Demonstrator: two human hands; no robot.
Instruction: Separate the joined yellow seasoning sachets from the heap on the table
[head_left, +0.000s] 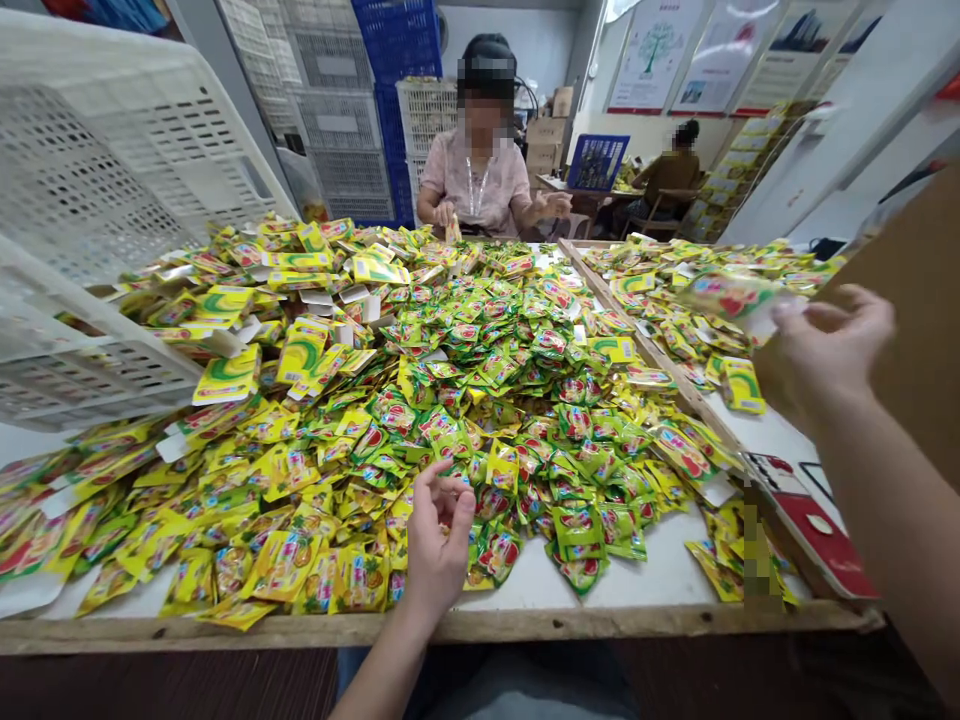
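The head view looks along a long table point(480, 628) with a plain wooden rail at its near edge. Yellow-green sachets point(480, 400) cover most of the table in a loose, scattered heap, probably spread this way so that single ones are easy to pick out. Larger yellow packets point(229, 375) lie toward the table's left side, and a wooden strip point(645, 340) parts off a smaller spread near its right side.

The right hand point(825, 355) is raised above the table's right side, its thumb and fingers clamped on the edge of a sachet point(739, 297), which is held clear of the heap and looks slightly blurred. The left hand point(439, 545) hovers just above the sachets near the table's near edge, its fingers curled in with their tips together. Those fingers would hide anything small, so I cannot tell whether they hold something.

White plastic crates point(112, 170) stand tilted at the table's left side, their open mouths facing the heap, perhaps to make filling or emptying them easier. A brown cardboard sheet point(900, 300) rises beyond the table's right side, and a red-and-white card point(814, 525) lies near the table's right corner. Across the table, a co-worker point(480, 170) in a pink top holds a yellow sachet point(453, 232) just above the heap.
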